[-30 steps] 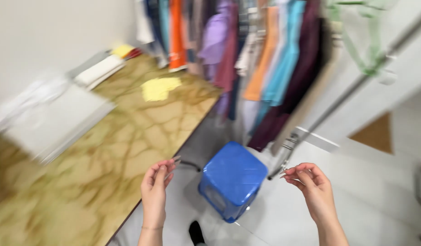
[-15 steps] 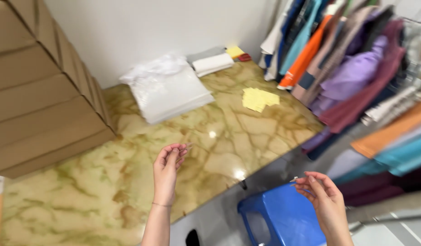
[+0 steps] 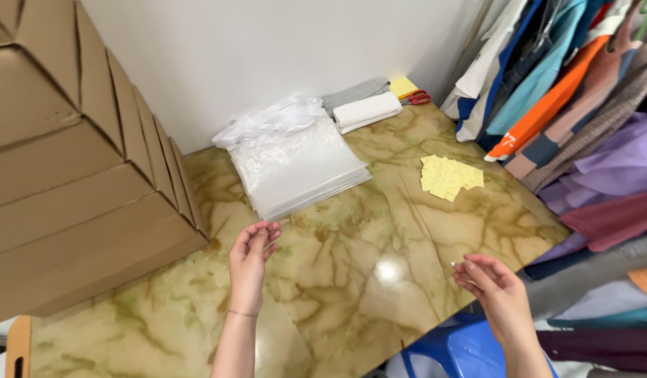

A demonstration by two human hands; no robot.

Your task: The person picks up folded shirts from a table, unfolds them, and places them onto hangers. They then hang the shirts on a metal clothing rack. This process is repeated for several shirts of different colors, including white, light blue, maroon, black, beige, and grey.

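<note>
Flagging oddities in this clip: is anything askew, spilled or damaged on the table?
Nothing is spilled or damaged. The yellow paper slips lie loosely scattered, and the stack of clear plastic bags sits at an angle to the table edge.

- The cardboard boxes (image 3: 71, 161) run off the left and top edges.
- The blue stool (image 3: 453, 353) is cut by the bottom edge and half hidden behind the right hand (image 3: 493, 290).
- Something tiny pinched in that hand's fingertips (image 3: 460, 266) is too small to identify.
- The hanging clothes (image 3: 575, 105) continue past the right edge.
</note>
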